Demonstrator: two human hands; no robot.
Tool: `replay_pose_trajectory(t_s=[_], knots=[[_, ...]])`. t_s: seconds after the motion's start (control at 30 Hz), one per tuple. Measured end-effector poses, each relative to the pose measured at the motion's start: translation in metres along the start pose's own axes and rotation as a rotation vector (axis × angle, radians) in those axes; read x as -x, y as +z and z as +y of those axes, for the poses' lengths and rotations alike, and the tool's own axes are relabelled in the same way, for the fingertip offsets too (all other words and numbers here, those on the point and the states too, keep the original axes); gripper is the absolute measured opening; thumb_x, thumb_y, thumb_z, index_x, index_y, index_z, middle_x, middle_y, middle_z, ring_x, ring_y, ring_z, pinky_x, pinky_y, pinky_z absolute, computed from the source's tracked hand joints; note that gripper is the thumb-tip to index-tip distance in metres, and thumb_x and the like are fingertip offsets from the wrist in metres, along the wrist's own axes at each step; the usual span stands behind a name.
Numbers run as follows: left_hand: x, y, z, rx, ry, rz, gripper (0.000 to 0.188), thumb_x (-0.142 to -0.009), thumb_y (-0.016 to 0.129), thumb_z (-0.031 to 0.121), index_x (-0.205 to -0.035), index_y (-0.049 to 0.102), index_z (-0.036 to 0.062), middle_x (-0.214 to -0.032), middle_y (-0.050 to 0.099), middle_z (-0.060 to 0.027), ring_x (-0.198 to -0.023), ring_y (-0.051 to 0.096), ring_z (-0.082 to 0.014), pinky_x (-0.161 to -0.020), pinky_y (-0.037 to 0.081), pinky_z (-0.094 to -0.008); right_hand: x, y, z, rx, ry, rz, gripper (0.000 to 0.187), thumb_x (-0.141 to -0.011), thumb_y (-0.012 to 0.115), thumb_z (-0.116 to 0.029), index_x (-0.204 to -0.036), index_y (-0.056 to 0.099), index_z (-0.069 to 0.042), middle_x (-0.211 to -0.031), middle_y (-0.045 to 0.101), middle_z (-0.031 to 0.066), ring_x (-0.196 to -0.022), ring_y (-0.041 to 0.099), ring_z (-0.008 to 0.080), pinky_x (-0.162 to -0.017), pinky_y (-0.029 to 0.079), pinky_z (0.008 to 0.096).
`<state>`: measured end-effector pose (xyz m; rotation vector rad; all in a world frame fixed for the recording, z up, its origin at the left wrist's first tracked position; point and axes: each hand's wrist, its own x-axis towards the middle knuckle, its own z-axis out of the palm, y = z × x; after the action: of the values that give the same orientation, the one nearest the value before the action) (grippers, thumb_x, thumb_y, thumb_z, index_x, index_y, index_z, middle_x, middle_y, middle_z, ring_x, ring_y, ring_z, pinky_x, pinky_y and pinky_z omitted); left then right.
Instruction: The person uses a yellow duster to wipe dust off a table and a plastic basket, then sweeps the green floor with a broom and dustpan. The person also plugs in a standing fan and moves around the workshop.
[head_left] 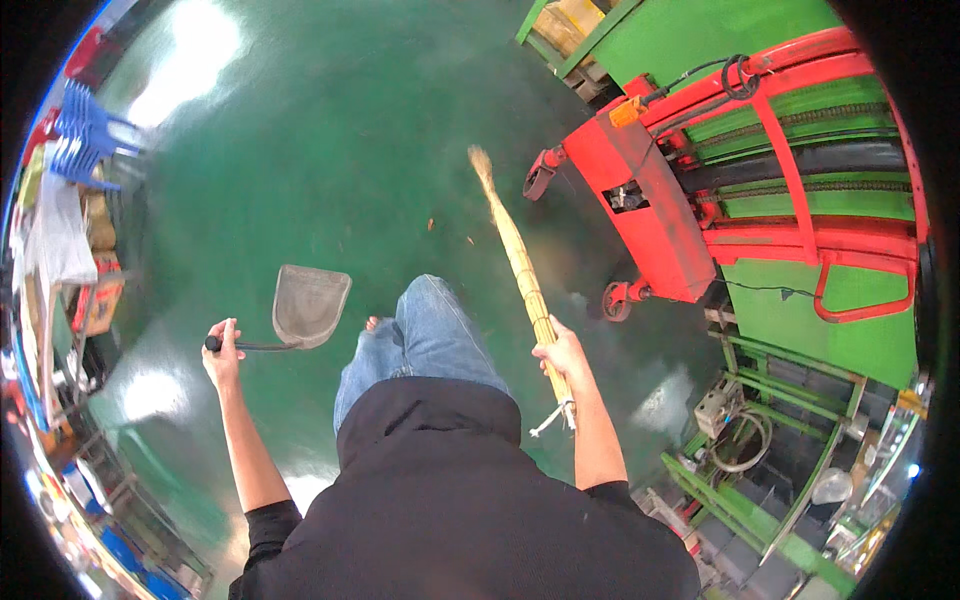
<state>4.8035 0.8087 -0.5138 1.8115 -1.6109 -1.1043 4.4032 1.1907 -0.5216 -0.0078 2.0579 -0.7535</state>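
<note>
My left hand (224, 352) is closed round the black handle of a dustpan (310, 305), whose grey scoop hangs over the green floor to the left of my legs. In my right hand (562, 357) is a long straw broom (522, 265), gripped near its upper end, where a white cord dangles. The broom slants forward, and its frayed bristle tip points away from me. Whether the tip touches the floor I cannot tell. A few small brown scraps (431, 225) lie on the floor between the dustpan and the broom.
A red wheeled lift (645, 215) stands to the right, against green panels. Behind it on the near right is a green metal frame (790, 400) with a hose. Stacked blue plastic chairs (88, 138) and loaded shelves line the left side.
</note>
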Motion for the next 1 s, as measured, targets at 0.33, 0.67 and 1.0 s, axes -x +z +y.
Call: replay_pose_trajectory(t_s=[0.33,0.67,1.0], knots=[[-0.256,0.102,0.119,-0.102,-0.072,-0.147,0.030,-0.081,0.063,0.032,-0.095,0.063,0.0046,-0.083,0.062,-0.0037,-0.056,0.052,-0.0057,-0.047,0.039,-0.0194,-0.284,0.006,-0.218,-0.193,-0.072,0.317,0.084,-0.062,0.059,-0.001,-0.139,0.025,-0.012,-0.071,0.059,0.0113,-0.046,0.056,0.0166,-0.042,0.048,0.0310],[-0.419,0.198,0.254,-0.070,-0.123,-0.239,0.027,-0.087,0.057,0.030,-0.096,0.061,0.0049,-0.086,0.061,-0.0005,-0.061,0.056,-0.0061,-0.055,0.041,-0.0182,-0.490,0.010,-0.322,-0.312,0.139,0.286,0.073,-0.061,0.059,0.001,-0.129,0.032,-0.005,-0.066,0.059,0.0099,-0.047,0.059,0.0189,-0.042,0.049,0.0319],[-0.575,0.307,0.365,-0.204,0.054,-0.463,0.028,-0.087,0.057,0.029,-0.094,0.062,0.0019,-0.083,0.062,-0.0016,-0.062,0.057,-0.0076,-0.054,0.042,-0.0197,-0.286,0.081,-0.402,-0.452,0.432,0.173,0.086,-0.062,0.060,0.003,-0.139,0.028,-0.018,-0.072,0.059,0.0094,-0.044,0.053,0.0142,-0.040,0.045,0.0301]])
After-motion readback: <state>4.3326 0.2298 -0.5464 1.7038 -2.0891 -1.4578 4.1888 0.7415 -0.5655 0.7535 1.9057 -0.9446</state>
